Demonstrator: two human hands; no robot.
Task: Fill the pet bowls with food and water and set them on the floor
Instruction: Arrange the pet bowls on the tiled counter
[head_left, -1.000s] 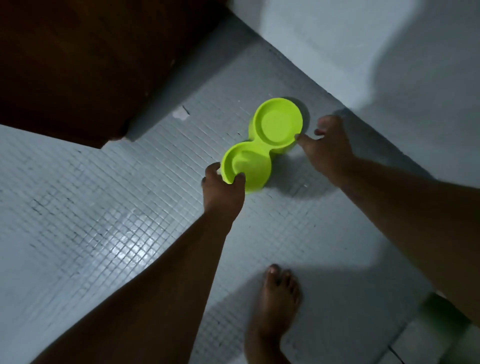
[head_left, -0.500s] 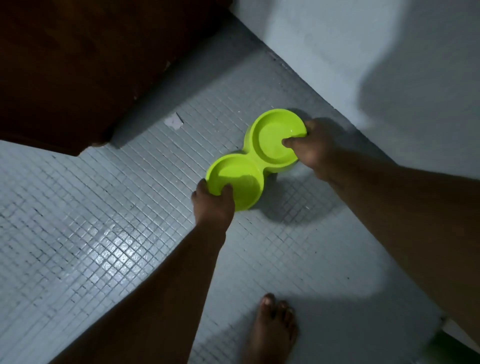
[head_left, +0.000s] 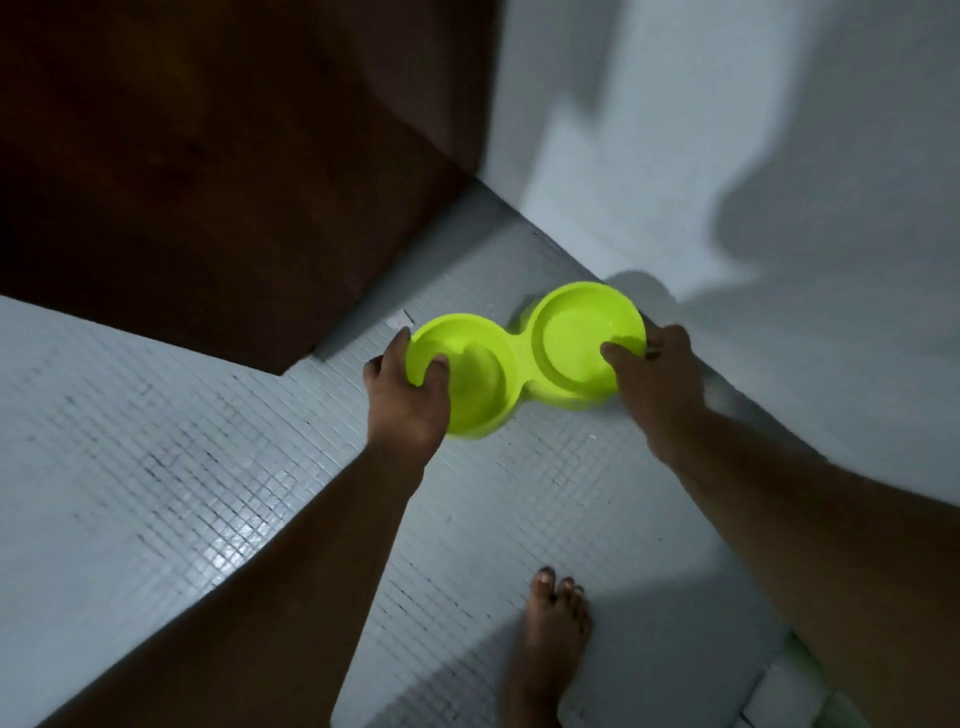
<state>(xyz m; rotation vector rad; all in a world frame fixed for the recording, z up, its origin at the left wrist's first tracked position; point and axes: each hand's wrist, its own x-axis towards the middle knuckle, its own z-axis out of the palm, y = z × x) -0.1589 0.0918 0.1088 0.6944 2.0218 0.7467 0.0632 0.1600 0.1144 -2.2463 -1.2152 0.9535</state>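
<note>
Head view: dim room, small-tile floor (head_left: 208, 493), pale wall (head_left: 727, 156) on the right, dark wood cabinet (head_left: 208, 156) on the left. Lime double pet bowl (head_left: 519, 358) is low by the wall base; can't tell if it's touching down. Left hand (head_left: 405, 400) grips the left rim, thumb inside; right hand (head_left: 654, 384) pinches the right rim likewise. Prob. stiff, light plastic, slick if wet, so hold both rims & keep level.

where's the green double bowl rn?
Head view, centre-right: the green double bowl is down at the tiled floor beside the wall, right of the dark wooden panel, left hand and right hand gripping its ends.
</note>
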